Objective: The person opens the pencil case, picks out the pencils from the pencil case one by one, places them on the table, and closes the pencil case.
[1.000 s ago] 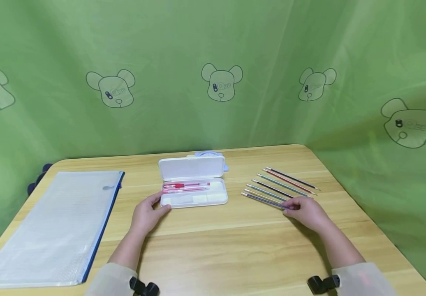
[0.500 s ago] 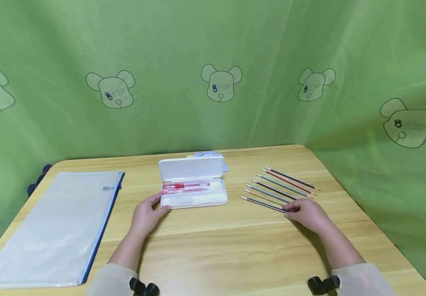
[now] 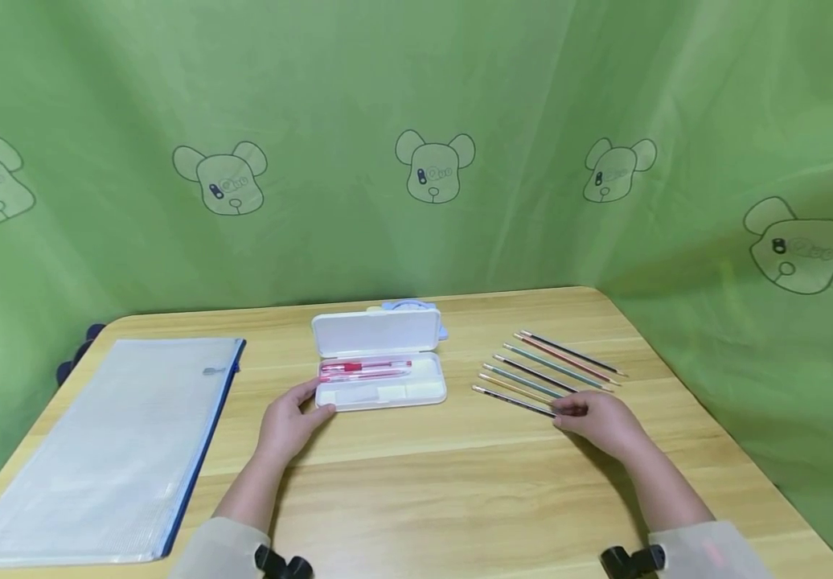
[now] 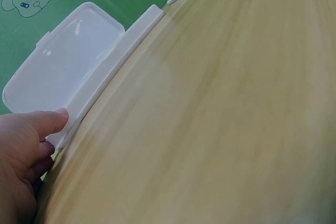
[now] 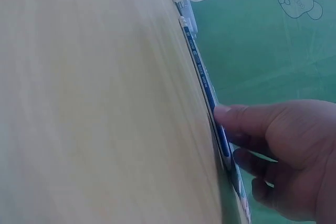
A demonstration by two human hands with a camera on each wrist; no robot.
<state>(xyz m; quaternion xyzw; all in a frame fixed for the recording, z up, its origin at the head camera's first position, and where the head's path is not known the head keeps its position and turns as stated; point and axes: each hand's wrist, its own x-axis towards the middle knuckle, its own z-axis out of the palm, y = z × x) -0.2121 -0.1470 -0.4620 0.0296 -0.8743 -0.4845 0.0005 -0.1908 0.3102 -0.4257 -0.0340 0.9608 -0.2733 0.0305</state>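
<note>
My left hand (image 3: 289, 426) holds the left end of a white pencil case (image 3: 427, 394), thumb on its front edge. In the left wrist view the thumb (image 4: 50, 121) lies along the case's near side. The lid (image 3: 376, 332) stands raised, and red-and-clear pens (image 3: 366, 367) lie inside. My right hand (image 3: 601, 418) pinches the nearest dark blue pencil (image 3: 510, 400) near its far-right part, its tip hidden by the hand. In the right wrist view that pencil (image 5: 202, 80) lies against the table with the thumb on it. Several more pencils (image 3: 543, 362) fan out just behind.
A translucent zip folder (image 3: 105, 450) with a blue edge lies on the left of the wooden table (image 3: 453, 498). A light blue object (image 3: 412, 305) sits partly hidden behind the lid. Green curtain (image 3: 330, 241) surrounds the table's back and sides.
The nearest pencil has shifted slightly toward me with my right hand, opening a gap from the yellow pencil behind it. My left hand has stayed on the case.
</note>
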